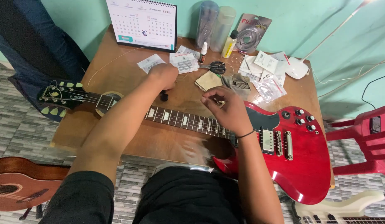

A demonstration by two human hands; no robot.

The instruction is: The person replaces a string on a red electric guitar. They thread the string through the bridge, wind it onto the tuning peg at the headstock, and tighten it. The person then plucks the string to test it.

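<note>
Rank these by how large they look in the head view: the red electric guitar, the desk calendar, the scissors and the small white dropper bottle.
1. Red electric guitar
2. Desk calendar
3. Scissors
4. Small white dropper bottle

The scissors and bottle look close in size, so their order is unsure.

Bright, even light; soft shadows.

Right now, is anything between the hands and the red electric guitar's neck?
Nothing visible. The left hand hovers just beyond the red electric guitar neck, near a small black object. The right hand is already over the fretboard by the body.
</note>
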